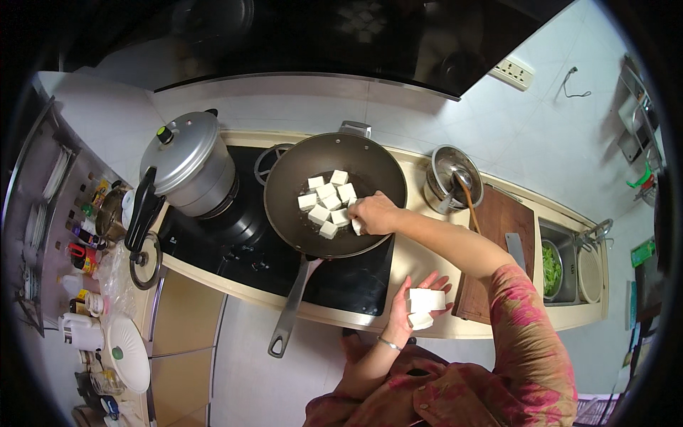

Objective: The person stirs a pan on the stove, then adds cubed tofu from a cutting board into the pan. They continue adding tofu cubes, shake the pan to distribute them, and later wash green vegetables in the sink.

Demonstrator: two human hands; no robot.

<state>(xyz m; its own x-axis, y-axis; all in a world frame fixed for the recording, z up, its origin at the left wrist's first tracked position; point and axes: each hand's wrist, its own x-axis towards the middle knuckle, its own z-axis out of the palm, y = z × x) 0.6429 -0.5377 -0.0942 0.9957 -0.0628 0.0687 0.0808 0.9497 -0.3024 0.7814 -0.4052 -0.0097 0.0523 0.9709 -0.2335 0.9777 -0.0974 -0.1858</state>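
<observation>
White tofu cubes (319, 214) sit in a loose cluster on the oiled bottom of a dark wok (288, 160). Over the wok's right side, my right hand (376, 212) pinches a tofu piece (356, 226) in its fingertips, low among the other cubes. My left hand (399, 309) is palm up in front of the counter edge, carrying several tofu pieces (425, 300). A bracelet circles that wrist. The wok's long handle (292, 309) points toward me past the hob's front edge. Fingers partly hide the pinched piece.
On the left of the black hob (341, 291) stands a pressure cooker (187, 160). Right of the wok, a metal bowl (435, 165) holds a ladle. Beyond are a wooden cutting board (493, 213) with a cleaver (515, 248), and a sink (570, 272) with shredded greens. A range hood (320, 42) overhangs.
</observation>
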